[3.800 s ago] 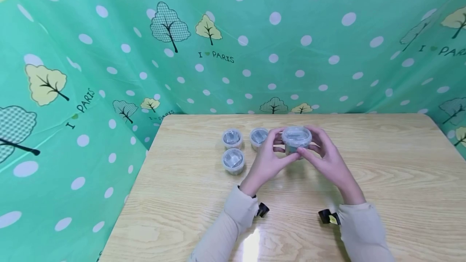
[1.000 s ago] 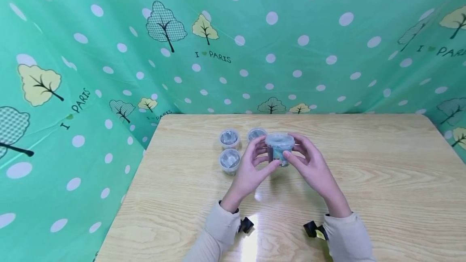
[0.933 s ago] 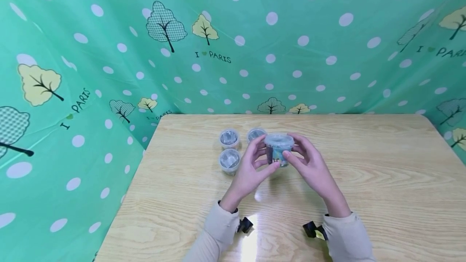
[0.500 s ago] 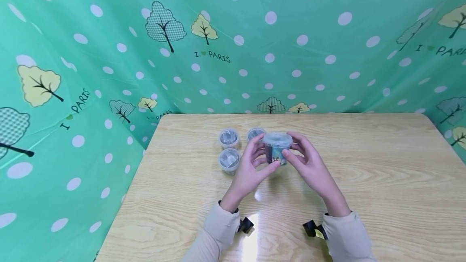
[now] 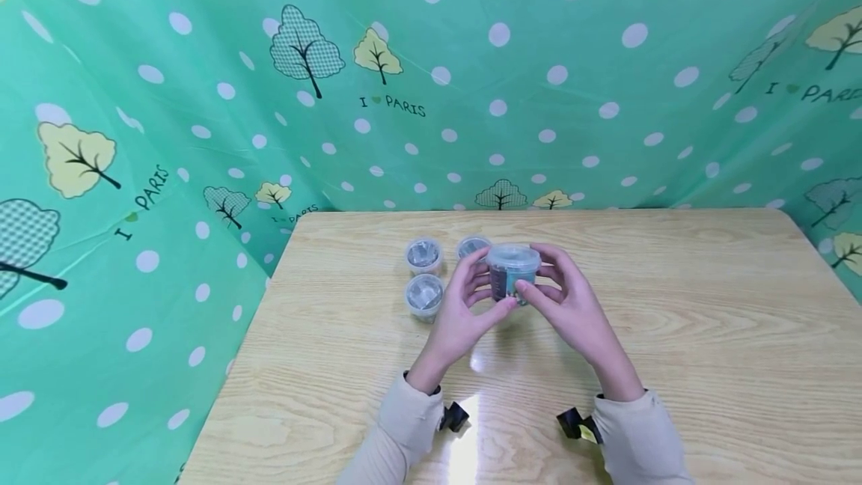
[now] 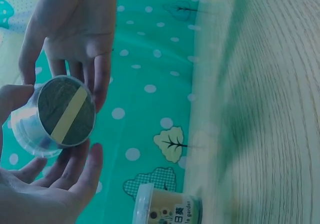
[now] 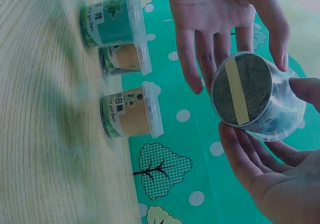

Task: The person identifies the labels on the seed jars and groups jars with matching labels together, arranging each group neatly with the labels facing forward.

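Above the table, both hands hold a clear lidded plastic tub (image 5: pixel 501 281) with a printed label. My left hand (image 5: pixel 460 313) grips its left side, fingers behind and thumb low on the front. From the other side my right hand (image 5: pixel 571 309) holds it, thumb pressed on the front of the label. Dark, soil-like contents show through the base in the left wrist view, crossed by a pale yellow strip (image 6: pixel 70 115). The same tub (image 7: pixel 242 90) is tilted base-on to the right wrist view. Its far side is hidden by the fingers.
Three similar lidded tubs stand at the back left: one at the rear (image 5: pixel 423 255), one in front (image 5: pixel 424 298), and one partly behind my left hand (image 5: pixel 473 246). Their labels are green or orange. A dotted green cloth (image 5: pixel 498 96) hangs behind the wooden table (image 5: pixel 673 350).
Over the whole span, both hands moved left and slightly nearer with the tub, whose label side came into view. Within the last second the tub turned slightly and the right thumb shifted left across the label.
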Tool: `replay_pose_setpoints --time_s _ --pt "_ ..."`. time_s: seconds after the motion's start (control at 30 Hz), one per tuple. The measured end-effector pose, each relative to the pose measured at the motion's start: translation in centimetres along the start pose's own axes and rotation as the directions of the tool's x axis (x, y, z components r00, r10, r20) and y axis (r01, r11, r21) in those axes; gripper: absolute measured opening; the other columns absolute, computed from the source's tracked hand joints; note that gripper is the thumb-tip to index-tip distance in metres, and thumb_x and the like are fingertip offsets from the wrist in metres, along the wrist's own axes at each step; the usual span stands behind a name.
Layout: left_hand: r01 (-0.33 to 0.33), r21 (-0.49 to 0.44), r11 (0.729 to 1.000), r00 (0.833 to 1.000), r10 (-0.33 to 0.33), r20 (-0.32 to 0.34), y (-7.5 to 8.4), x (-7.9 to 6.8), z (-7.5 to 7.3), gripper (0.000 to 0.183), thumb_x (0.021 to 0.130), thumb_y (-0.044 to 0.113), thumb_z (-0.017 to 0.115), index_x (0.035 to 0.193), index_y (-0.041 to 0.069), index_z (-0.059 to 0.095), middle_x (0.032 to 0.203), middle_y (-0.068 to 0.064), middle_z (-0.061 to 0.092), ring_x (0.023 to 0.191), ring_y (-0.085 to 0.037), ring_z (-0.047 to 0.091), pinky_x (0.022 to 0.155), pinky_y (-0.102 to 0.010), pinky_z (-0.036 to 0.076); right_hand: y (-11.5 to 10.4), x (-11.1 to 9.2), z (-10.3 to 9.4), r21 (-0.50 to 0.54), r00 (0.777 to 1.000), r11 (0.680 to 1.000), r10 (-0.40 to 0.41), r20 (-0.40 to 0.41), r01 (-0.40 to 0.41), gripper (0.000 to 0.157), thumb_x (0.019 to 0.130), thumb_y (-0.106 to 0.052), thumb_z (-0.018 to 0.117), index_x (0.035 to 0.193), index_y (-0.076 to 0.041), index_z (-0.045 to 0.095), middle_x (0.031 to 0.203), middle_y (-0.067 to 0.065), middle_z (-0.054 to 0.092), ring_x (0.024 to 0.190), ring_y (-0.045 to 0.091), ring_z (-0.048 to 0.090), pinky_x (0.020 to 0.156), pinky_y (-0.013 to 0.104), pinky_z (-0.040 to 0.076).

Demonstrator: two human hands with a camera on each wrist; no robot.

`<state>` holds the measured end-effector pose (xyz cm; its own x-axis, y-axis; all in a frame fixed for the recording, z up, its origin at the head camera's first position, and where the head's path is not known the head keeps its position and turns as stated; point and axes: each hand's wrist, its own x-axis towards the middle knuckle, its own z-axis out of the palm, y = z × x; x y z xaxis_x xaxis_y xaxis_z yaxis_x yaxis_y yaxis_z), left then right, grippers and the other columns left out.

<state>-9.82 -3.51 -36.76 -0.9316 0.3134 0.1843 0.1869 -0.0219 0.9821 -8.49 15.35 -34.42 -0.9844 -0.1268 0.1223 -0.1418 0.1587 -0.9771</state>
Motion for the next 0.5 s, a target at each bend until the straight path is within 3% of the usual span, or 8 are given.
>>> replay_pose_setpoints --time_s 0.23,0.5 --pt "0.022 -0.013 1.0 1.0 -0.022 0.016 -0.06 0.04 -0.42 0.076 0.087 0.011 0.075 0.151 0.017 0.034 0.14 -0.011 0.053 0.128 -0.024 0.054 0.11 -0.035 0.046 0.13 -0.02 0.0 0.009 1.0 1.0 -0.024 0.012 0.024 0.062 0.095 -0.014 0.067 0.147 -0.003 0.036 0.142 0.014 0.046 0.123 0.021 0.054 0.095 0.018 0.053" --pt "-0.004 -0.045 0.999 0.999 0.006 0.043 0.2 0.33 -0.44 0.076 0.089 0.008 0.071 0.152 0.005 0.03 0.14 -0.017 0.052 0.127 -0.028 0.054 0.104 -0.033 0.051 0.22 0.1 0.11 0.017 0.999 0.999 -0.043 0.029 0.043 0.059 0.096 -0.012 0.066 0.147 -0.004 0.038 0.144 0.014 0.045 0.123 0.016 0.053 0.096 0.017 0.052"
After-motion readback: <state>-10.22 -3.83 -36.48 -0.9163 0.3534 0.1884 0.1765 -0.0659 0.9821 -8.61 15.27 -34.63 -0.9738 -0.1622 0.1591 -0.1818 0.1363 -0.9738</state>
